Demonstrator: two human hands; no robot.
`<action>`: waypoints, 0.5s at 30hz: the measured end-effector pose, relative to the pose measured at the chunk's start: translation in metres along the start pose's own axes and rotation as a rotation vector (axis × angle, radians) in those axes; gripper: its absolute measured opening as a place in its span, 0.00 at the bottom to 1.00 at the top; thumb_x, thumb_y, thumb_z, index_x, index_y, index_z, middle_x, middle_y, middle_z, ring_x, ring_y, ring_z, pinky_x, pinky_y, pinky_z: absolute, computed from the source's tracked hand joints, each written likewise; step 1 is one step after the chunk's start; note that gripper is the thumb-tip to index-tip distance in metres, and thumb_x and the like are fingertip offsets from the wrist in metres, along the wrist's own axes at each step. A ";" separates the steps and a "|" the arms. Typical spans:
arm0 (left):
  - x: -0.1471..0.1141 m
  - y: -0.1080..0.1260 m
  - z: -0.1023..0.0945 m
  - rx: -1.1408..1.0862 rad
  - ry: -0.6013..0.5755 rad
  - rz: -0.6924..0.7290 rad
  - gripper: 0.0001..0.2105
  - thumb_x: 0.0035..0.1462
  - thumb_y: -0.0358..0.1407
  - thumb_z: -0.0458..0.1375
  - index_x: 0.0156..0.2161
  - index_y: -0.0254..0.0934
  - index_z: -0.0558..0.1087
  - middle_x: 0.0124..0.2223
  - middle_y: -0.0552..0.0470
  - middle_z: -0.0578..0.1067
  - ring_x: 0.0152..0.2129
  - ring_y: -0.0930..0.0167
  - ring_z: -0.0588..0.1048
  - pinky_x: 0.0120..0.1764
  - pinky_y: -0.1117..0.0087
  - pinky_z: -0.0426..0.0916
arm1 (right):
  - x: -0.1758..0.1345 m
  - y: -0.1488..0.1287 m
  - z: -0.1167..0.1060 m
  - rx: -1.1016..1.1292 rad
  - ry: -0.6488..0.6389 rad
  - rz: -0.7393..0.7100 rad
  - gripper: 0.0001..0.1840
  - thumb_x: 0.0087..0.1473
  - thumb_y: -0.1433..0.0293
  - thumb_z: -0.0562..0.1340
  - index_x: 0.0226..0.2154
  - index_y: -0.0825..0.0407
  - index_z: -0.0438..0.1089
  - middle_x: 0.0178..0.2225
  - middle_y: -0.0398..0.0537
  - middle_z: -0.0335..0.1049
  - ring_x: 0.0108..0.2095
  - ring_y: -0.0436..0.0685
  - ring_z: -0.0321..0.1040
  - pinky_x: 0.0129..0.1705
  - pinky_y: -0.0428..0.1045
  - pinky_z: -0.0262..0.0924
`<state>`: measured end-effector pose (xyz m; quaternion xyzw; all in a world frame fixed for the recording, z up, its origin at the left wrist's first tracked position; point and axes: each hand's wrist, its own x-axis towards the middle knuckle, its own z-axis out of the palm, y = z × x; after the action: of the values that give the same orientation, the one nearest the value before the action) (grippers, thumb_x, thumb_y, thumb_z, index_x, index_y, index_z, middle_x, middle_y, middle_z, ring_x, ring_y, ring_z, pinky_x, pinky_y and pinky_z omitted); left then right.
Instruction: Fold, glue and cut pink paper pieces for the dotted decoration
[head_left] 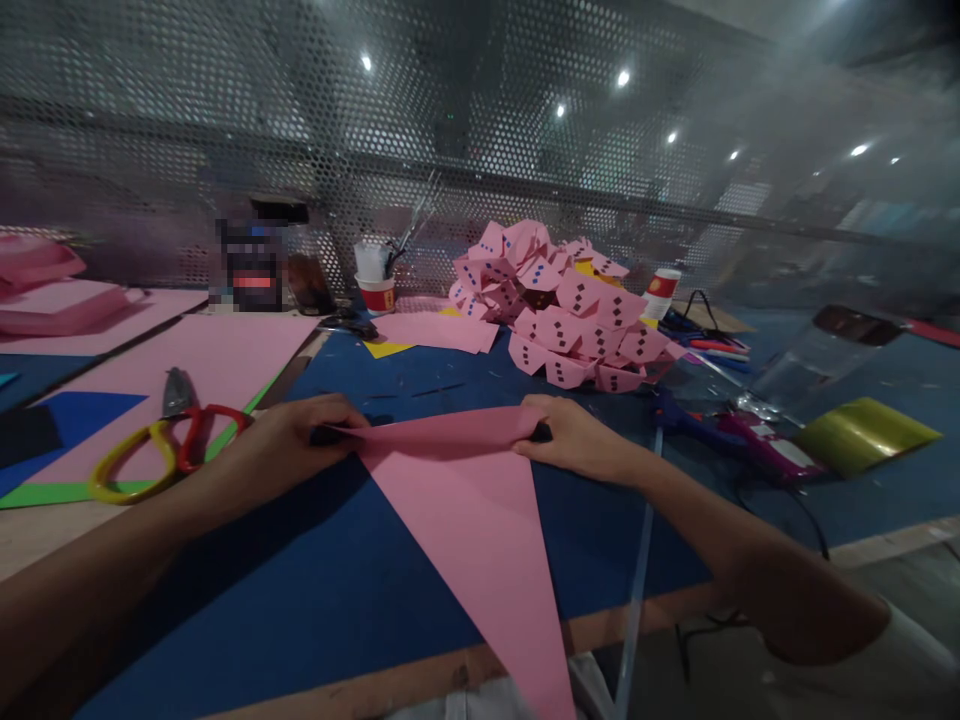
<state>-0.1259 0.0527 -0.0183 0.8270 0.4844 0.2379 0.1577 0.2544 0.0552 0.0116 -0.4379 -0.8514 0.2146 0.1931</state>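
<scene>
Blue tabletop [285, 590] spreads lower left. Left hand [289, 447] and right hand [581, 442], apart, pinch pink paper [469, 510] overhanging the bottom-centre wooden edge [420, 681].

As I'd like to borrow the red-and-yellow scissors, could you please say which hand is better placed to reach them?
Probably the left hand: the scissors lie beside it, while the right hand is farther off; both hold the pink paper.

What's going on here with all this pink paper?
A person's left hand and right hand each grip one side of the far end of a tapering pink sheet, its narrow end reaching past the blue table's near edge. Dotted, folded pink pieces are heaped beyond it, and scissors lie to the left.
</scene>
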 end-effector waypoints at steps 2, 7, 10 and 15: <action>0.000 0.003 -0.001 -0.008 -0.011 0.012 0.08 0.61 0.38 0.57 0.39 0.41 0.78 0.39 0.52 0.80 0.38 0.65 0.76 0.41 0.67 0.69 | 0.000 0.001 0.000 -0.025 -0.003 -0.028 0.07 0.54 0.74 0.67 0.30 0.52 0.67 0.33 0.43 0.71 0.35 0.55 0.70 0.36 0.48 0.56; -0.001 0.009 -0.004 -0.056 -0.030 0.009 0.08 0.61 0.39 0.57 0.39 0.41 0.78 0.40 0.50 0.79 0.37 0.64 0.77 0.41 0.67 0.70 | 0.000 0.005 0.002 -0.125 -0.015 -0.146 0.04 0.57 0.75 0.66 0.36 0.53 0.71 0.39 0.47 0.72 0.43 0.58 0.68 0.45 0.51 0.56; -0.001 0.011 -0.004 -0.098 -0.028 0.033 0.08 0.62 0.38 0.57 0.39 0.41 0.78 0.40 0.49 0.79 0.37 0.64 0.77 0.40 0.67 0.71 | 0.000 0.005 0.002 -0.160 -0.031 -0.174 0.03 0.58 0.75 0.65 0.37 0.53 0.72 0.41 0.49 0.73 0.45 0.60 0.68 0.47 0.52 0.55; -0.001 0.016 -0.006 -0.074 -0.016 0.115 0.07 0.64 0.37 0.57 0.40 0.42 0.79 0.41 0.50 0.79 0.38 0.65 0.77 0.43 0.66 0.70 | -0.001 0.005 0.000 -0.133 -0.054 -0.199 0.07 0.56 0.79 0.65 0.38 0.52 0.75 0.41 0.48 0.75 0.44 0.59 0.69 0.47 0.52 0.55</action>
<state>-0.1181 0.0444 -0.0056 0.8490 0.4255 0.2578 0.1781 0.2578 0.0571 0.0092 -0.3570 -0.9080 0.1490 0.1611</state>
